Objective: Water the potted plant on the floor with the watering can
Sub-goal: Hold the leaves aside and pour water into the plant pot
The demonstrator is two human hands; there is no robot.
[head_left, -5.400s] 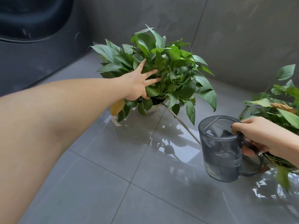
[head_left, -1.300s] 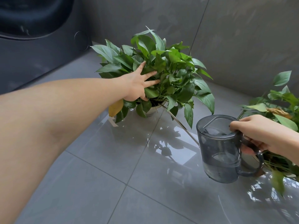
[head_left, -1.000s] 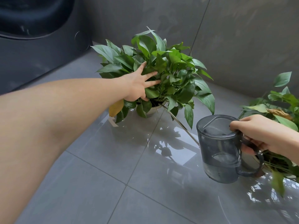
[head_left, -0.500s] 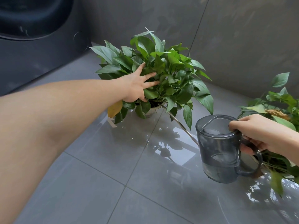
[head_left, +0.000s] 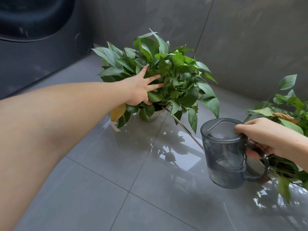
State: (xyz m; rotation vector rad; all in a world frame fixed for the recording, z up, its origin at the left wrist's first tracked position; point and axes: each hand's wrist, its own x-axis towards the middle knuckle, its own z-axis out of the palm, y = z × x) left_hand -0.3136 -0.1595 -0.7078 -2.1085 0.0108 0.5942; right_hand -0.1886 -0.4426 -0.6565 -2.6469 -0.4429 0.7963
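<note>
**Spout reaches pot beneath parted leaves**

Foliage of the potted plant on the floor is pressed aside by the spread, empty left hand. The long spout, slanting up-left, is laid to the pot rim from the watering can, its handle clasped by the right hand; open tile lies between.

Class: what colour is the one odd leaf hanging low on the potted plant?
Yellow leaf, below the left hand; head view.
</note>
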